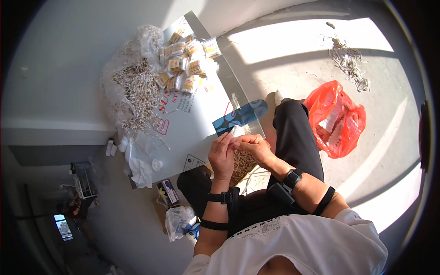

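My left hand (222,153) and my right hand (254,146) meet at the near edge of a white printed board (201,133). Between the fingertips of my left hand shows a small whitish, plastic-looking piece (233,131); its exact kind is too small to tell. My right thumb and forefinger pinch close against its lower end. Just beyond the fingers lies a blue patterned strip (243,114). Below my hands, a container of loose thin brown sticks (244,165) sits between my legs, partly hidden by my wrists.
Clear packets of sticks with yellow labels (188,59) are heaped at the board's far end. Beside them, a clear bag spills loose white-tipped sticks (137,89). A red plastic bag (337,121) stands on the floor at right. Crumpled white plastic (140,170) lies at the near left corner.
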